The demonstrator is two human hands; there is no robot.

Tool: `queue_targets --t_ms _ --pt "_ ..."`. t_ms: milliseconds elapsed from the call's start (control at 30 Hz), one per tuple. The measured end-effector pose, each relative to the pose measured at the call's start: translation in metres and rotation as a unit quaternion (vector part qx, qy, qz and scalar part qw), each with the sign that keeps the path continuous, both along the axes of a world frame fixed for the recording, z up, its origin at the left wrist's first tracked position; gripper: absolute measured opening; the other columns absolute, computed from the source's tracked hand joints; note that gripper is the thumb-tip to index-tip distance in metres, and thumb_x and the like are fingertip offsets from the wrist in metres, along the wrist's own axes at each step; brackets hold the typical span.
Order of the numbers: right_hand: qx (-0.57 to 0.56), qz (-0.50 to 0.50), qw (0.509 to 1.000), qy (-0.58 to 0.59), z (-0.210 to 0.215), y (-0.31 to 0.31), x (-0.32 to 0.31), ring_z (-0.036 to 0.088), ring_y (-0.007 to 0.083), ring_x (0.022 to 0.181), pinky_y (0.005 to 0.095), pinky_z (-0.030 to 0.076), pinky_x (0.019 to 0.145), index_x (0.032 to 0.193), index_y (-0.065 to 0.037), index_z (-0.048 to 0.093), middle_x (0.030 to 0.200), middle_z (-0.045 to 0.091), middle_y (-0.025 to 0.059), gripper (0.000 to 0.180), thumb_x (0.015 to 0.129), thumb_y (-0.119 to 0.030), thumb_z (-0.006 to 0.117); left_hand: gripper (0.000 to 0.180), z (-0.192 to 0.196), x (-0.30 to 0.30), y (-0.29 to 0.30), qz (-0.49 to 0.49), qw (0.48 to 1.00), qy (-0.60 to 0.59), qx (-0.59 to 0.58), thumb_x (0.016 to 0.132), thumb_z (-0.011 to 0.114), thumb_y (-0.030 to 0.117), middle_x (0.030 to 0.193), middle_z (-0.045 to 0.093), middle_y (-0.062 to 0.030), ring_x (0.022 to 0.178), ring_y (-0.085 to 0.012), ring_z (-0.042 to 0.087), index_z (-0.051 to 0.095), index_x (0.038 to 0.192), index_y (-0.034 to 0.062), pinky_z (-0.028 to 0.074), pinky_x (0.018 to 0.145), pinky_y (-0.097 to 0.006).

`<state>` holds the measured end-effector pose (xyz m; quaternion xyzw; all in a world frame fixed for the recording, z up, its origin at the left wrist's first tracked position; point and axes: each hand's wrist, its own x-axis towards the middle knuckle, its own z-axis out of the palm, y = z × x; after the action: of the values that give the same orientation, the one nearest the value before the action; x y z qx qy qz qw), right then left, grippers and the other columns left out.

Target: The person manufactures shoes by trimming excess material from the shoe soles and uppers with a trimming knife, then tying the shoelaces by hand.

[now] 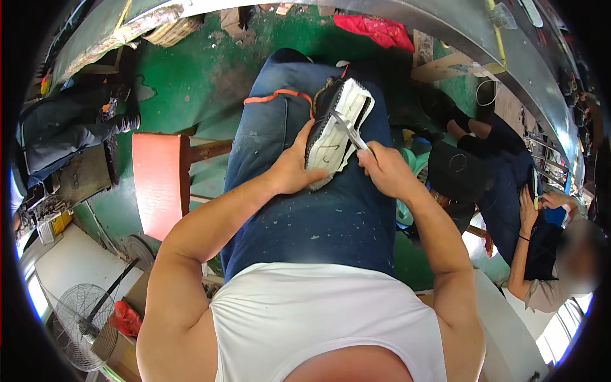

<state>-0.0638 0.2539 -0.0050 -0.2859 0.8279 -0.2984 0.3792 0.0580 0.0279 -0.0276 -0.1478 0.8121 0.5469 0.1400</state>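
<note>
Across my thighs, in blue trousers, lies a shoe (331, 143) with its pale underside up and a black upper with stitching along the edge. My left hand (296, 162) is closed around the shoe's left side near its lower end, thumb over the underside. In my right hand (386, 167) is a grey metal hand tool (349, 130) with a curved head, perhaps pincers. The head lies over the middle of the underside; whether it bites into the material I cannot tell. An orange strap (277, 97) runs from the shoe across my left thigh.
A grey metal table edge (439, 32) curves across the top. A salmon-coloured padded seat (159, 184) stands to my left, with a fan (83, 325) behind. A red cloth (375, 32) lies ahead. Another person (528, 235) sits at right, and another person's legs (70, 130) show at left.
</note>
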Motion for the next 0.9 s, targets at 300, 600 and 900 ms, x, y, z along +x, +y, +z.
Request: queue_targets --t_ms 300,600,900 --pt "-0.212 -0.261 0.940 -0.057 -0.025 0.044 0.058 0.062 0.0146 0.084 0.0298 0.050 0.079 0.114 -0.001 0.056 0.092 0.065 0.0057 0.031 0.099 -0.028 0.060 0.070 0.139 -0.044 -0.057 -0.006 0.987 0.148 -0.066 0.076 0.080 0.005 0.111 0.069 -0.0203 0.101 -0.0248 0.070 0.047 0.138 0.0038 0.056 0.086 -0.035" --pt "-0.169 -0.274 0.941 -0.104 -0.008 0.046 0.036 0.062 0.0137 0.084 0.0303 0.049 0.076 0.110 0.001 0.057 0.087 0.064 0.0075 0.026 0.100 -0.023 0.058 0.061 0.001 -0.137 -0.022 0.109 0.952 -0.107 0.267 0.095 0.063 0.053 0.103 0.070 -0.0108 0.091 -0.0160 0.066 0.064 0.117 -0.0030 0.054 0.079 -0.033" --pt "-0.049 0.044 0.992 0.110 0.036 0.035 -0.004 0.059 0.0463 0.114 0.0455 0.046 0.098 0.137 0.008 0.047 0.123 0.060 0.0314 0.053 0.094 -0.018 0.062 0.050 -0.038 -0.079 0.008 0.122 0.937 -0.088 0.316 0.110 0.030 0.036 0.127 0.063 -0.0098 0.116 -0.0159 0.058 0.053 0.138 0.0010 0.045 0.102 -0.030"
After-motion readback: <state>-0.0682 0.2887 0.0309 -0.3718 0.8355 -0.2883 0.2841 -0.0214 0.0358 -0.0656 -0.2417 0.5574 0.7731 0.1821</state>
